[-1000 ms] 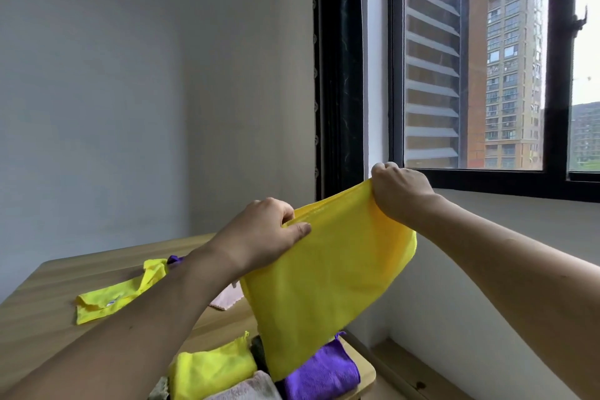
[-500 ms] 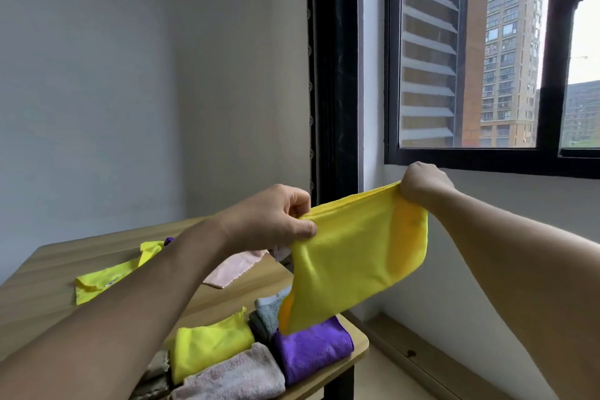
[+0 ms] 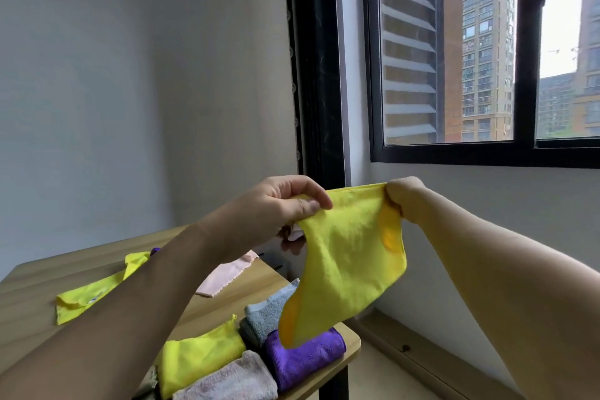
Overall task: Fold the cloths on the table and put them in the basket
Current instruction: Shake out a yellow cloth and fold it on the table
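A yellow cloth [image 3: 347, 256] hangs in the air above the table's right end. My left hand [image 3: 279, 204] pinches its upper left corner and my right hand [image 3: 402, 195] grips its upper right corner, so the top edge is stretched between them. Below it on the wooden table [image 3: 39, 282] lie folded cloths: a purple one [image 3: 305, 357], a grey one [image 3: 269, 312], a yellow-green one [image 3: 201, 357] and a pinkish one [image 3: 230, 383]. An unfolded yellow-green cloth [image 3: 87, 295] and a pale pink cloth [image 3: 224, 276] lie farther back. No basket is in view.
The table's right edge and black leg [image 3: 334, 380] are near the purple cloth, with floor and a skirting board [image 3: 422, 347] beyond. A white wall stands behind the table and a black-framed window [image 3: 454, 153] at the right.
The hanging cloth has become shorter and more bunched. Both hands have come down in the picture and closer together as the view tilted up and more of the table came into sight.
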A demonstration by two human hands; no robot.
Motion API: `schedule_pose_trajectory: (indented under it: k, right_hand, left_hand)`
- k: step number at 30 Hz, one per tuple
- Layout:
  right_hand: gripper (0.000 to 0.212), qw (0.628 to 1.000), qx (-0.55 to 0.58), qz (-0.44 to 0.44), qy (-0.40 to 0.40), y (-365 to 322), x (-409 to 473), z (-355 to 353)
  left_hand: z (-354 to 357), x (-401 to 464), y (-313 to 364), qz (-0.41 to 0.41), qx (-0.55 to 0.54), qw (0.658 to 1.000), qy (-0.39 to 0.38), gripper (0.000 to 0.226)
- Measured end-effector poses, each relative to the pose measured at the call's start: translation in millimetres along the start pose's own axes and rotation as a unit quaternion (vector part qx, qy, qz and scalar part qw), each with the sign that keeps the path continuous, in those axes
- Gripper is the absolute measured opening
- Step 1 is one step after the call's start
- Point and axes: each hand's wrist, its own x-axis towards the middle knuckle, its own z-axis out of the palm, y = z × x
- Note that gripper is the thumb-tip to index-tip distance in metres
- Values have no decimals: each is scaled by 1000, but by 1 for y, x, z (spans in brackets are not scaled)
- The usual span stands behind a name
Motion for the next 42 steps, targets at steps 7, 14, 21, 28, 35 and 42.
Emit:
schedule_pose_trajectory:
  k: [7,14,21,28,35,42]
  right_hand:
    - [24,982,162,47,-88,-5,-14,-8]
    - [15,976,96,38,-192,-11,-27,-3]
    - [21,963,4,-73,-259,-32,-53,14]
    - [22,926,70,-248,-278,-55,-98,25]
    - [34,911,81,-290,-282,-69,-130,39]
    - [17,884,116,-246,-380,-64,-128,37]
  left_hand:
    - [-19,3,-4,-59,327,942,54,36]
    - [-30,-2,-16,-86,231,963,110,30]
    - [-43,-16,-12,-91,133,985,63,37]
    - [-58,-17,-28,27,242,945,219,15]
    - [-52,-15,-15,42,137,962,233,35]
    - [-57,-18,-14,-17,211,942,261,19]
